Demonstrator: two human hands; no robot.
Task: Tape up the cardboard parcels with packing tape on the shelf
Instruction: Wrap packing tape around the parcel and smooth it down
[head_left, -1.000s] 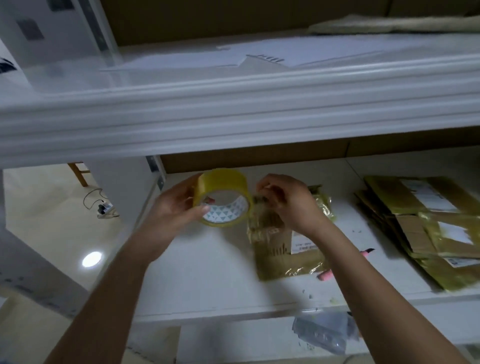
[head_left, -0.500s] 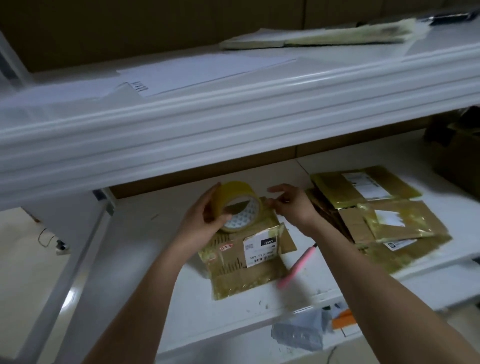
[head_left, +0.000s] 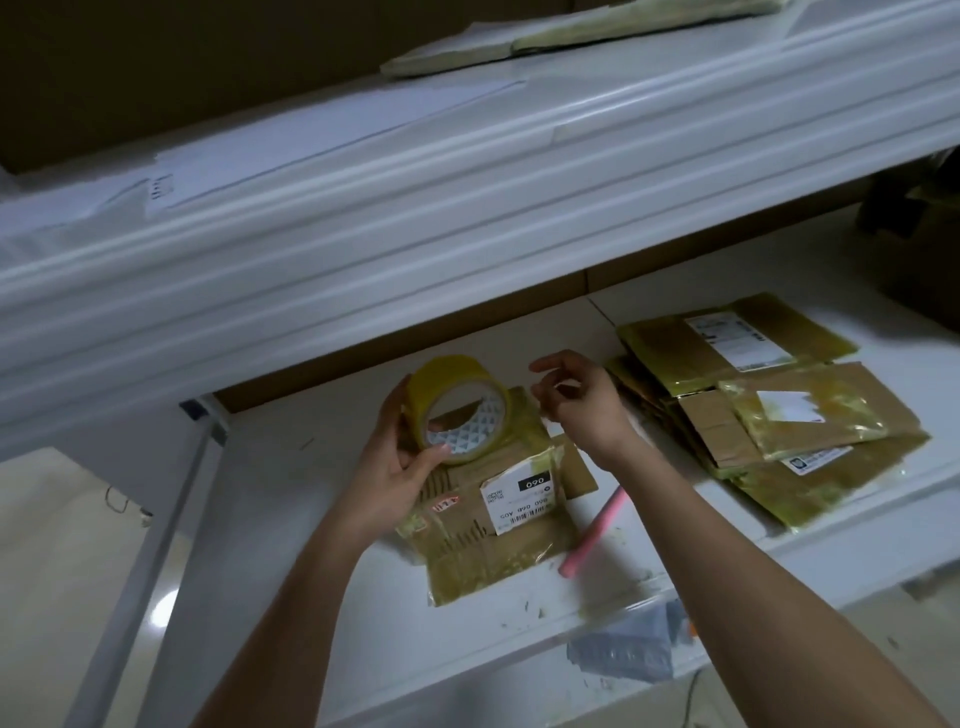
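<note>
A yellowish roll of packing tape (head_left: 457, 410) is held upright in my left hand (head_left: 400, 467), thumb on its lower rim, fingers behind it. It hovers over the far end of a flat cardboard parcel (head_left: 498, 525) with a white label, lying on the white shelf (head_left: 291, 519). My right hand (head_left: 582, 405) is just right of the roll, fingers curled, thumb and fingertips pinched close at the parcel's far right corner; whether they hold the tape's end is unclear.
A pile of several taped flat parcels (head_left: 769, 415) lies to the right. A pink pen-like stick (head_left: 592, 530) rests right of the parcel. The upper shelf edge (head_left: 467, 208) overhangs closely. A dark box (head_left: 919, 249) stands far right. Crumpled plastic (head_left: 623, 649) hangs below.
The view swung left and down. Both hands with the roll lowered onto the parcel's far end. My right hand drew a little away from the roll to the right.
</note>
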